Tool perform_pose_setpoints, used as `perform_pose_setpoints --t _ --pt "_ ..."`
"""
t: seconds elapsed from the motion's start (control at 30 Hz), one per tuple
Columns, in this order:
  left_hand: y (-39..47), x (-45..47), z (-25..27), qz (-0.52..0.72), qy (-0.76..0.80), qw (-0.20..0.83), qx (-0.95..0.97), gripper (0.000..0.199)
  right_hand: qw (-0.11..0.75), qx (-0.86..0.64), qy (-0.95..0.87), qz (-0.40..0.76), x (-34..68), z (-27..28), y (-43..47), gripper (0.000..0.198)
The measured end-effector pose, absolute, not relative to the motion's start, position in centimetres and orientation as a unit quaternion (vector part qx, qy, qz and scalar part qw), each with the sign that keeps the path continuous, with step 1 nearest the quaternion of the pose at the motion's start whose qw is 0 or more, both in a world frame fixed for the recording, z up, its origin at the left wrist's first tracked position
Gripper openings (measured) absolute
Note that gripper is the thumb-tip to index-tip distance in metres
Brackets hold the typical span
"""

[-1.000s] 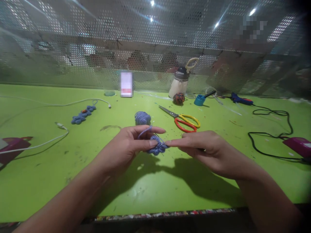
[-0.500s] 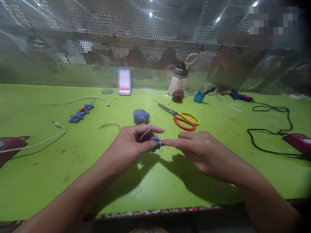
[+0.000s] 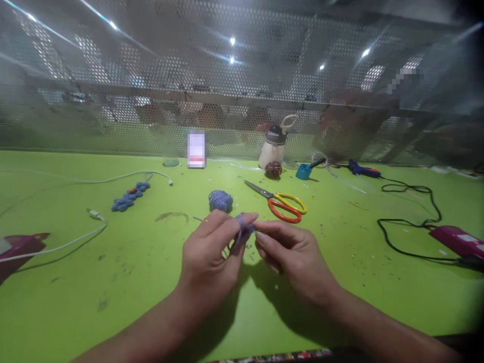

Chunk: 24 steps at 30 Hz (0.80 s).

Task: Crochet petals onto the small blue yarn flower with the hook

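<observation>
My left hand [image 3: 209, 252] is closed around a small piece of blue-purple yarn work [image 3: 245, 232], with a strand looped over its index finger. Most of that piece is hidden by the fingers. My right hand [image 3: 293, 252] pinches thumb and forefinger together at the piece's right edge; what lies between those fingertips is too small to make out. Just beyond the hands rests a ball of the same blue-purple yarn [image 3: 220, 200]. A thin bluish end [image 3: 197, 218] shows behind my left knuckles.
Scissors [image 3: 280, 200] with red and yellow handles lie behind my right hand. Farther back are a bottle [image 3: 273, 146], a dark multicoloured ball [image 3: 273, 170], a blue-green holder [image 3: 303, 172], a phone [image 3: 196, 149] and a glue gun [image 3: 363, 169]. Left are blue knitted flowers [image 3: 130, 196] and white cables [image 3: 75, 248].
My left hand has turned over, its back now facing me more, and its fingers have closed in. The right hand's pointing forefinger now meets the thumb. The view has tilted up.
</observation>
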<state>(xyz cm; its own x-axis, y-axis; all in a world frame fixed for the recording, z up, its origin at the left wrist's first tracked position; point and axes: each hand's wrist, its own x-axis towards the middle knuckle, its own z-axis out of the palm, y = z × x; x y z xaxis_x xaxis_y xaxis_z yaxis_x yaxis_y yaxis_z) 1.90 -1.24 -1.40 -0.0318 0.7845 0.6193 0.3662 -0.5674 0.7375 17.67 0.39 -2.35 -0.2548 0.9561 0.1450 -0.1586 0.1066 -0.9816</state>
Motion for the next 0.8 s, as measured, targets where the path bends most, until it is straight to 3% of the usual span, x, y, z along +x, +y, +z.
perform_pose_setpoints --t 0.17,0.27,0.37,0.53,0.7,0.8 --pt "-1.0 2.5 -0.3 0.625 0.430 0.469 0.452 0.041 0.518 -0.343 -0.546 0.563 17.6 -2.5 0.0 0.023" --pt "-0.5 2.3 -0.3 0.613 0.379 0.572 0.392 0.044 0.536 -0.339 -0.608 0.477 17.9 -2.3 0.2 0.018" --pt "-0.1 1.5 -0.2 0.587 0.363 0.599 0.406 0.039 0.530 -0.307 -0.733 0.297 18.8 -2.1 0.8 0.022" --pt "0.2 -0.2 0.0 0.562 0.384 0.564 0.467 0.027 0.421 -0.262 -0.867 0.056 20.4 -1.9 1.7 0.043" --pt "0.6 -0.9 0.4 0.543 0.397 0.578 0.462 0.018 0.342 -0.264 -0.901 -0.046 20.9 -1.1 1.6 0.049" --pt "0.8 -1.0 0.9 0.528 0.407 0.598 0.446 0.011 0.309 -0.263 -0.913 -0.045 21.0 -0.6 1.4 0.049"
